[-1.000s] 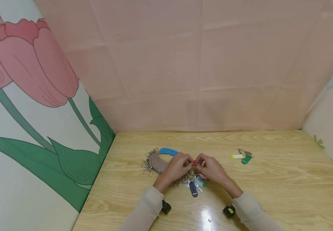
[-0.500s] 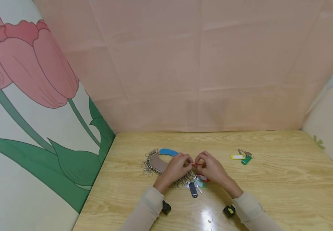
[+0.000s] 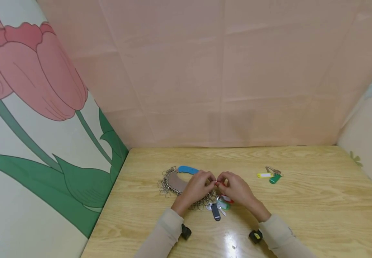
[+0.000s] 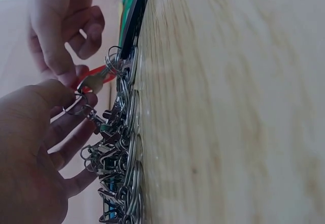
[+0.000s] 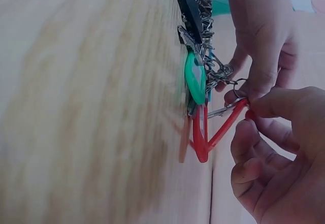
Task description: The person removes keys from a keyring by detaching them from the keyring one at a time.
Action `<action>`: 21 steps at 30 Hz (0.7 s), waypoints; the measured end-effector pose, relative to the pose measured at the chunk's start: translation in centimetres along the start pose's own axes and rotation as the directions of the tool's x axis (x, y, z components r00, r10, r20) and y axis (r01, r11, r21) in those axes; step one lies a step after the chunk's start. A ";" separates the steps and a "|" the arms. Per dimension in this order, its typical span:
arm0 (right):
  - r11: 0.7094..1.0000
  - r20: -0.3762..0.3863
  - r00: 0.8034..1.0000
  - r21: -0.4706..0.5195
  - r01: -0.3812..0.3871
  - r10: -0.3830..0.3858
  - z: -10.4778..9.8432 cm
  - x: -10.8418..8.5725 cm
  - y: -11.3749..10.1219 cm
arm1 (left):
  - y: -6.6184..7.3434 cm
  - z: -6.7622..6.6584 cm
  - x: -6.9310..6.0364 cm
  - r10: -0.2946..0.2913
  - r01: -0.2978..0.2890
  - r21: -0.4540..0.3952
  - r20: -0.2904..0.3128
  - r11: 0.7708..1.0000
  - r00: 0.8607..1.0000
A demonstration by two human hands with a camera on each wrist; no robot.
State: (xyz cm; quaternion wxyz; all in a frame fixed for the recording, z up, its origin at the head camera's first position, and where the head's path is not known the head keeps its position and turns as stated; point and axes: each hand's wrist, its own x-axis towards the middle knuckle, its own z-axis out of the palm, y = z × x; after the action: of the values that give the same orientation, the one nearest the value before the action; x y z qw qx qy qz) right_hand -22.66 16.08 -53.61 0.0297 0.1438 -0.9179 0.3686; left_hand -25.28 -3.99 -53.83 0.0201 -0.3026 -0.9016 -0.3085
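In the head view my left hand and right hand meet fingertip to fingertip over the right end of a curved brown key holder. My left thumb and finger pinch a small metal ring attached to the holder's fringe of metal rings and clips. A red key tag is pinched at its end by my right thumb and index finger. Beside it hangs a key. Whether the tag's loop is threaded on the ring, I cannot tell.
Below the hands lie a dark key tag, a green tag and another red tag with keys. A blue handle tops the holder. Farther right on the table are a yellow tag, a green one and keys.
The red tag between my fingertips pointed right half a second ago; now it is mostly hidden by my right fingers. The right fingertips have shifted slightly. My left hand holds still.
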 end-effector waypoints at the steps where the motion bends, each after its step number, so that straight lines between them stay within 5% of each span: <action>1: 1.000 0.004 1.000 0.001 0.001 -0.001 0.0 0.1 0.0 | 0.0 0.0 0.0 0.001 -0.001 -0.001 0.002 1.000 1.000; 21: 0.994 0.012 0.999 0.096 -0.049 0.048 0.4 0.0 0.0 | -0.4 0.0 0.1 -0.022 0.025 -0.047 0.063 0.999 0.998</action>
State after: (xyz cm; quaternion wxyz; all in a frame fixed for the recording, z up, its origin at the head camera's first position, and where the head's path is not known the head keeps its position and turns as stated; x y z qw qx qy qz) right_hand -22.67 15.79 -53.89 0.0096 0.1247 -0.9024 0.4124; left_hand -25.63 -4.17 -54.00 -0.0191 -0.3021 -0.8976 -0.3206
